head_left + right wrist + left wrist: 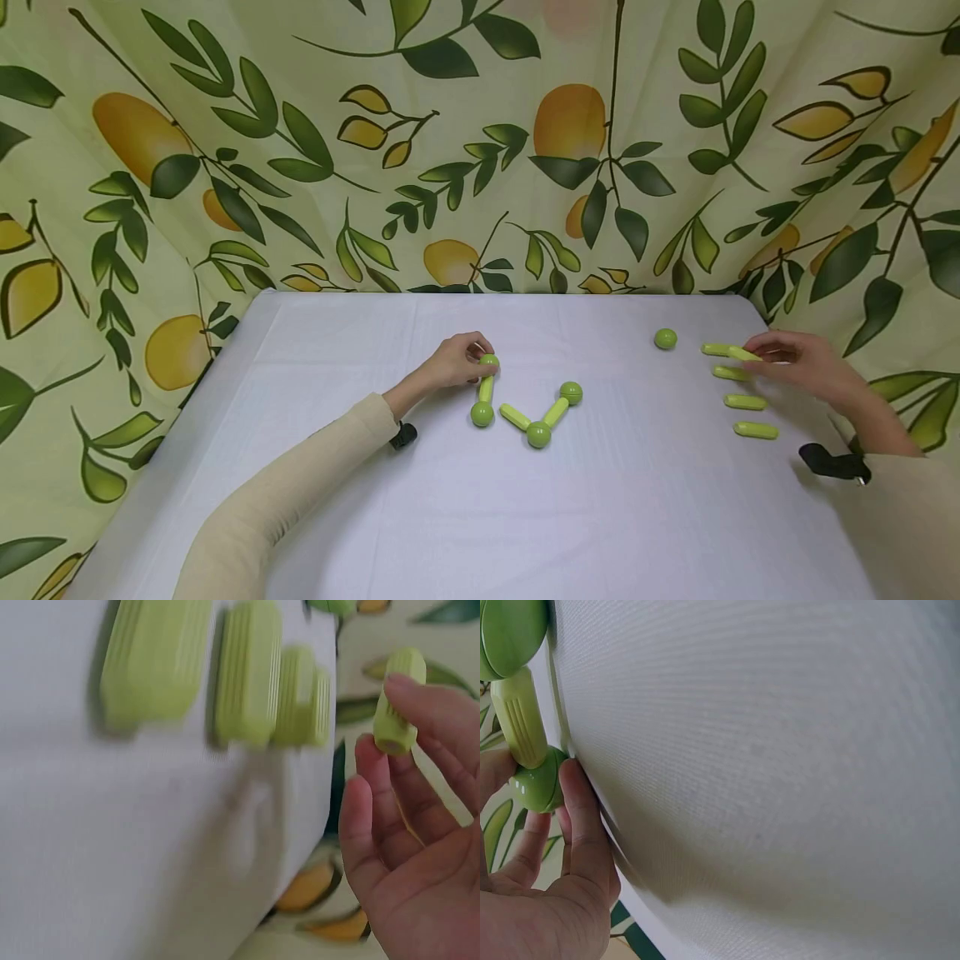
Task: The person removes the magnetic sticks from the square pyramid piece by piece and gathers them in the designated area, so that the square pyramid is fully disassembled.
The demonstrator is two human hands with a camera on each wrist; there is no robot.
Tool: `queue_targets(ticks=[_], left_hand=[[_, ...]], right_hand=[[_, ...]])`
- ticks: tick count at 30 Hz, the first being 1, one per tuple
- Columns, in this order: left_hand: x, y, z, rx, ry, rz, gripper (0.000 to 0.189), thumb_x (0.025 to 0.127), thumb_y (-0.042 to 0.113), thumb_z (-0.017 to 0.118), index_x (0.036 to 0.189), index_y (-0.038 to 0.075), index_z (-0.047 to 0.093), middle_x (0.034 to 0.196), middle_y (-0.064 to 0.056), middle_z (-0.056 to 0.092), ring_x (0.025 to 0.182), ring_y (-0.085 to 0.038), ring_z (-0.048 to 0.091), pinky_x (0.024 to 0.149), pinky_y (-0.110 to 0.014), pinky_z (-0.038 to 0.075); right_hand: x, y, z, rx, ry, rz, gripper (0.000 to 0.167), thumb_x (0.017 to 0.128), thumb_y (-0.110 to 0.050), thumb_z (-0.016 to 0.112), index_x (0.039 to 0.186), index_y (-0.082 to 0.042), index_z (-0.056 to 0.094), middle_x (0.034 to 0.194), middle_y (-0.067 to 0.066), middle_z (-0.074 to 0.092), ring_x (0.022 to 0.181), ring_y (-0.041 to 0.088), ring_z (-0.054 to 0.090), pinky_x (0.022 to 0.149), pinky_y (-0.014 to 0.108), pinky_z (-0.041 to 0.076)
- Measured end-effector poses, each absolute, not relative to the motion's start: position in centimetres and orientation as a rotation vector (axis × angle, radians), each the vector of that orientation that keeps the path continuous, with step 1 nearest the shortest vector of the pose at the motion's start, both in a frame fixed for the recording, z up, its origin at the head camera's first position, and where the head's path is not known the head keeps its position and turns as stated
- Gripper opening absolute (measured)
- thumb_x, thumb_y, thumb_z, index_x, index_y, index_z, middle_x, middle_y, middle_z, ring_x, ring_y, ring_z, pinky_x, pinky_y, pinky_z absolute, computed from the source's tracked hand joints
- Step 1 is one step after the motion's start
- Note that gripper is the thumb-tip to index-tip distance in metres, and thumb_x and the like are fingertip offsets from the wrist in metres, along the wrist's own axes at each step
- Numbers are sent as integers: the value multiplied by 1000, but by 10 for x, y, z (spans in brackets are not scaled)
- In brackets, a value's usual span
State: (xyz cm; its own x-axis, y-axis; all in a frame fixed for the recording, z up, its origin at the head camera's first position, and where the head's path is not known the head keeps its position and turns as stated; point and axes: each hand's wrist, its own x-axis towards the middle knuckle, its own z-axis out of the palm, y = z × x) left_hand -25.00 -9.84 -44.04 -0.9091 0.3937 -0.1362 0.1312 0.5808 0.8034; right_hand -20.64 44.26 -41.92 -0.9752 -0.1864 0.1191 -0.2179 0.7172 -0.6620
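Observation:
With thumb and fingers, my left hand (457,360) grips the far green ball (540,780) of a short piece. That piece is a yellow-green ridged stick (521,716) joining this ball to a second green ball (482,414) nearer me. To its right lies a V-shaped assembly: two sticks meet at a ball (538,434), and another ball (571,392) caps the right stick. Over on the right, my right hand (802,367) pinches a loose stick (401,697) between thumb and fingertips, raised above the table in the right wrist view.
Several loose sticks (756,430) lie in a column under and in front of my right hand. A single green ball (665,338) sits to their left near the back. The table (450,517) has a white cloth; a leaf-and-fruit patterned curtain (480,167) hangs behind and at the sides.

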Motion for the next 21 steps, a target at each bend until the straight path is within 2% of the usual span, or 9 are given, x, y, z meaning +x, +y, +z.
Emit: queue_targets(ticks=[4,8,13,18,21], left_hand=[[-250,-99,-440,421,2511,1247,22,92,13,78,108,6,65,104,-9,63,78,-17,65,64,-28,56],[-251,-100,-440,413,2502,1253,22,91,13,78,108,6,65,104,-9,63,77,-18,65,65,-28,56],[-251,-99,-441,418,2503,1255,22,92,13,78,108,6,65,103,-9,62,77,-18,64,65,-28,56],[-252,-99,-442,422,2500,1262,23,91,14,79,108,6,65,104,-9,63,76,-18,64,64,-28,56],[-252,-99,-443,428,2497,1261,23,91,14,79,108,7,65,104,-9,63,75,-17,65,64,-28,56]], right_hand=[[-201,462,-422,220,-2843,1119,32,91,-13,80,116,4,68,103,-21,64,88,-6,54,68,12,45],[-201,472,-429,184,-2832,1138,30,90,-10,80,114,5,69,100,-25,62,84,-2,55,64,16,47],[-201,472,-436,102,-2851,1130,34,90,-14,81,115,6,68,98,-20,62,80,-2,54,60,21,48],[-202,470,-439,11,-2891,1084,42,91,-22,80,118,7,66,103,-7,61,82,-3,50,60,23,49],[-201,469,-439,-3,-2896,1065,43,92,-22,80,119,8,65,104,-4,61,82,-3,49,60,22,48]])
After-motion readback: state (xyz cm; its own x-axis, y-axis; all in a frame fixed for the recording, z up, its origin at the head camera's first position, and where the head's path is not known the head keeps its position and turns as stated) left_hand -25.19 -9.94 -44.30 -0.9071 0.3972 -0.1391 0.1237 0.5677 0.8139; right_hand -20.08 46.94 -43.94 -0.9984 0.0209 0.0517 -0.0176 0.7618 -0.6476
